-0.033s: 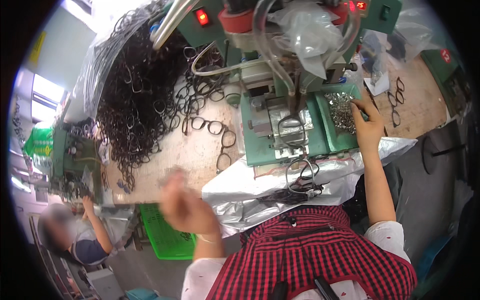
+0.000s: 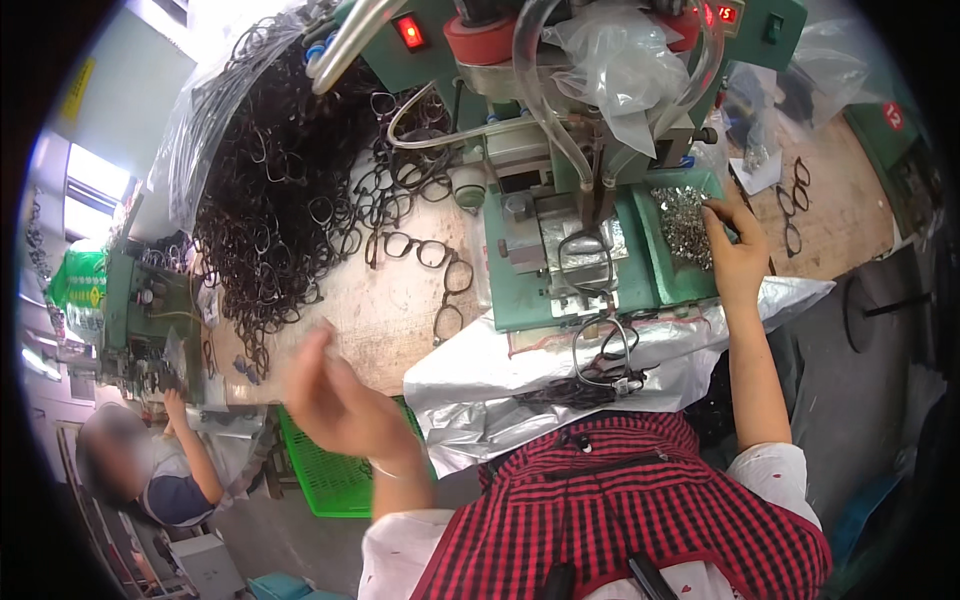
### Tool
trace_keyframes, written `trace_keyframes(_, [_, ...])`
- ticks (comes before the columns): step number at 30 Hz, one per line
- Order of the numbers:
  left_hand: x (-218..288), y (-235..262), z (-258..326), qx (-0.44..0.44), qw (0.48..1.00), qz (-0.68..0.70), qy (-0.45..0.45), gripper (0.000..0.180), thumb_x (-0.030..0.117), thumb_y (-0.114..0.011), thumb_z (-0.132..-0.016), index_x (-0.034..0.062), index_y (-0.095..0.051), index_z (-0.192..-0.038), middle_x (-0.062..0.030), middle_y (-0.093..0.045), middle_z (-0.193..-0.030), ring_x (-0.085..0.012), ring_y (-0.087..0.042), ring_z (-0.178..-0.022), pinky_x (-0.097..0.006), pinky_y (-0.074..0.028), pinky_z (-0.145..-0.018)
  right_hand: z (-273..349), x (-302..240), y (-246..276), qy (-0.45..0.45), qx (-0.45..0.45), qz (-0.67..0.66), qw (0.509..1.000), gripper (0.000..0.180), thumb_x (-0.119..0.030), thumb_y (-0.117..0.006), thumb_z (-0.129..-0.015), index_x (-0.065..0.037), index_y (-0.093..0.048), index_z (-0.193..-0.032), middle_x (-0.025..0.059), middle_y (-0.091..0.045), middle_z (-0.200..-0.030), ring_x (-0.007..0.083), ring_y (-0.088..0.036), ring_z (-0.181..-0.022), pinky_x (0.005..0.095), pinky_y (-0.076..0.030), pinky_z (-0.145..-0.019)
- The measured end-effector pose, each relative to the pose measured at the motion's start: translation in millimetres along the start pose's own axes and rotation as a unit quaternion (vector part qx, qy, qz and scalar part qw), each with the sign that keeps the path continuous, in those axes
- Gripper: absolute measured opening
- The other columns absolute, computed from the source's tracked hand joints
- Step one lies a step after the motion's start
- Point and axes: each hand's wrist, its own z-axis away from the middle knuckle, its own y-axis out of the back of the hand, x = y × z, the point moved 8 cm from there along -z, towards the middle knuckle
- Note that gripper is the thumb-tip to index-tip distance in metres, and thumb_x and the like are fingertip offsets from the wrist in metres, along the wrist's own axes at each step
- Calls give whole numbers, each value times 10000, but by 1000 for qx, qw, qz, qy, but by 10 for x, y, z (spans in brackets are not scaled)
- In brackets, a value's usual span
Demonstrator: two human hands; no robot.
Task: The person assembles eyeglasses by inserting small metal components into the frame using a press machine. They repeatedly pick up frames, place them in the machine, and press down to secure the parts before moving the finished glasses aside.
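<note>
My right hand (image 2: 732, 255) reaches to the right side of the green machine (image 2: 560, 290). Its fingertips rest in a heap of small shiny metal parts (image 2: 685, 225) on the machine's tray, and whether they pinch any is hidden. My left hand (image 2: 340, 400) hovers blurred over the table edge, fingers loosely spread, holding nothing I can see. One eyeglass frame (image 2: 585, 262) sits in the machine's fixture. More frames (image 2: 600, 355) lie on the silver sheet (image 2: 470, 390) over my lap.
A big tangle of dark eyeglass frames (image 2: 280, 200) covers the table's left, with loose frames (image 2: 415, 250) beside it. Two frames (image 2: 792, 210) lie at the far right. A green basket (image 2: 335, 475) hangs under the table. Another person (image 2: 140, 480) works at the lower left.
</note>
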Motion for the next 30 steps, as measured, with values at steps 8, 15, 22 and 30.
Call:
trace_keyframes(8, [-1854, -1255, 284, -533, 799, -237, -145, 343, -31, -681, -717, 111, -703, -1028, -94, -630, -1164, -314, -555, -1064, -397, -477, -918, -112, -372, -486, -14, -65, -113, 991, 122, -44, -681, -830, -8, -713, -943, 88, -712, -918, 189, -670, -871, 289, -503, -806])
trace_keyframes(15, [-2040, -1075, 833, -495, 847, -195, -4, 281, -19, -636, -725, 101, -660, -978, -113, -587, -1079, -333, -520, -1028, -411, -450, -891, 328, -4, 309, -25, -4, 30, 999, 123, -51, -691, -803, -26, -725, -918, 106, -712, -900, 242, -673, -861, 330, -504, -793])
trace_keyframes(22, [-2177, -886, 609, -459, 874, -150, 62, 187, 76, -619, -864, 97, -604, -1049, -154, -608, -1114, -353, -572, -1038, -418, -465, -884, 520, -248, 523, 18, -48, 126, 991, 137, -52, -723, -768, -27, -730, -903, 114, -709, -874, 280, -663, -851, 357, -499, -778])
trace_keyframes(30, [-3513, -747, 317, -383, 811, -408, 171, 336, 359, -439, -1001, 91, -633, -1058, -218, -691, -960, -461, -640, -884, -525, -492, -743, -72, -1199, -599, 111, -120, -140, 977, 123, -54, -705, -750, -42, -725, -871, 101, -702, -870, 273, -665, -865, 356, -514, -796])
